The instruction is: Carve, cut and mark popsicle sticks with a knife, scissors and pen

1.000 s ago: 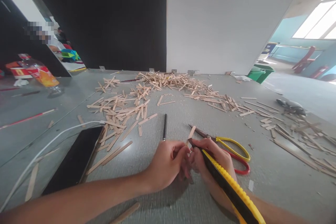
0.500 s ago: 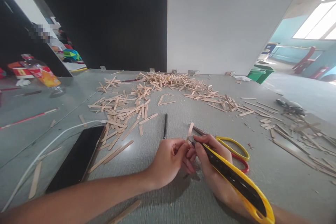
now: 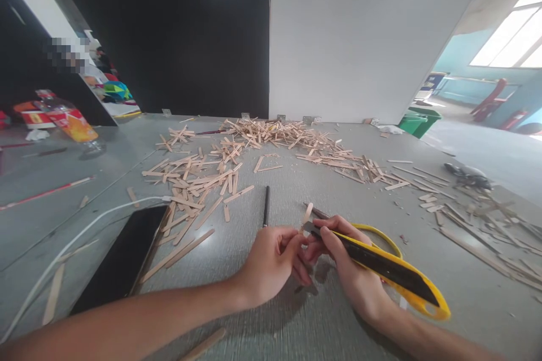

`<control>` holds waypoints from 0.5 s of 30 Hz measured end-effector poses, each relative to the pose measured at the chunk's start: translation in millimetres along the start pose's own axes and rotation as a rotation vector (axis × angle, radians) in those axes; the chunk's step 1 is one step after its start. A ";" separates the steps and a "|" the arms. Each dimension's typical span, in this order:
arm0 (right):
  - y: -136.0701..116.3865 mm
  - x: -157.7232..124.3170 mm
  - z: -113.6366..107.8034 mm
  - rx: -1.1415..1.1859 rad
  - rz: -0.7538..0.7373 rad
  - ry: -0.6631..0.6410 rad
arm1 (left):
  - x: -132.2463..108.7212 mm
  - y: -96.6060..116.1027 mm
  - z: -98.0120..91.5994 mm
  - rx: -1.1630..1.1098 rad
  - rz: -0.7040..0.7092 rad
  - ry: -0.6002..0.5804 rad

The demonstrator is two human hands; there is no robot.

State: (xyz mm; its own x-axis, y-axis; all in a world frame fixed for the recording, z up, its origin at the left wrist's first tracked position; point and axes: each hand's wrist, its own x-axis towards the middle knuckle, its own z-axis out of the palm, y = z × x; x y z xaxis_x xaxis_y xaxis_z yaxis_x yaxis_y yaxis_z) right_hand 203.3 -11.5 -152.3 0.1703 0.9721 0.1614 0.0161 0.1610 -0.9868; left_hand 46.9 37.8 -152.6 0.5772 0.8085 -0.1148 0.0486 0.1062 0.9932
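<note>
My left hand (image 3: pixel 273 262) is closed in a pinch on a short wooden craft stick (image 3: pixel 306 214), holding it upright just above the grey table (image 3: pixel 262 316). My right hand (image 3: pixel 345 259) is wrapped round a yellow-and-black utility knife (image 3: pixel 381 268). The knife's blade end rests against the stick near my left fingertips. Its handle points right and lies nearly level. Both hands touch each other at the centre of the view.
Yellow-and-red scissors (image 3: pixel 381 234) lie behind my right hand. A black pen (image 3: pixel 266 206) lies ahead of my left hand. A black phone (image 3: pixel 122 259) with a white cable (image 3: pixel 84 228) sits left. Heaps of wooden sticks (image 3: pixel 254 144) cover the far table. A bottle (image 3: pixel 70 121) stands far left.
My right hand has turned the knife so its handle swung from pointing down toward me to pointing right. The left hand and the stick stayed about in place.
</note>
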 end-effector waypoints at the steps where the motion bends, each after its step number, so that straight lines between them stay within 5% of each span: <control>1: -0.9 -1.4 -2.0 -0.083 -0.055 0.043 | 1.0 0.6 -3.2 0.025 -0.013 0.017; 4: -7.3 -5.2 -9.4 -0.428 -0.339 0.077 | 0.8 15.1 -14.7 0.122 -0.032 0.075; 9: -14.6 -4.6 -13.3 -1.125 -0.646 -0.546 | -13.6 74.9 -29.7 0.409 0.144 0.043; 11: -16.5 -1.7 -12.2 -1.315 -0.743 -0.578 | -20.3 99.1 -36.1 0.512 0.203 0.053; 13: -20.5 3.1 -15.5 -1.471 -0.714 -0.510 | -26.1 119.4 -43.3 0.637 0.234 0.039; 15: -26.1 9.1 -25.7 -1.633 -0.466 -0.412 | -31.8 136.2 -49.8 0.697 0.263 0.055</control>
State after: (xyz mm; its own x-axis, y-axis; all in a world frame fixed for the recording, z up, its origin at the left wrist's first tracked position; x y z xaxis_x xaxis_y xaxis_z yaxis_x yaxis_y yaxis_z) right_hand 229.7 -11.3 -125.4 -0.3725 0.9164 0.1467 0.9206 0.3448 0.1834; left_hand -5.4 55.4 -14.7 0.6004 0.7862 0.1462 0.4303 -0.4716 0.7697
